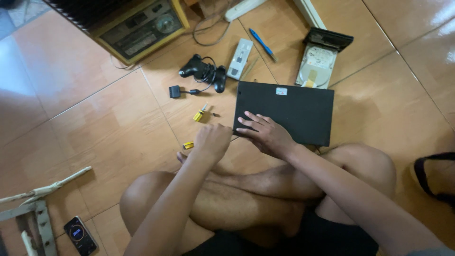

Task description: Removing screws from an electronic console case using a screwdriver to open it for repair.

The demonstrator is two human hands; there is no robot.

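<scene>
I sit cross-legged on a tiled floor. A flat black case [294,114] lies in front of my knees. My right hand [265,133] rests flat on its near left corner, fingers spread. My left hand [212,141] is closed in a fist just left of that corner, around a screwdriver whose yellow handle end [188,145] sticks out to the left. A thin shaft reaches toward the edge of the case. A second small yellow-handled screwdriver [199,114] lies on the floor above my left hand, with a tiny screw [215,114] beside it.
Behind the case lie a black game controller [204,71] with its cable, a grey box [240,58], a blue pen [261,42] and a bare hard drive [316,64] by a black tray [330,39]. An old radio [140,28] stands far left. A phone [80,234] and white wooden pieces [35,201] lie near left, a sandal [433,178] at right.
</scene>
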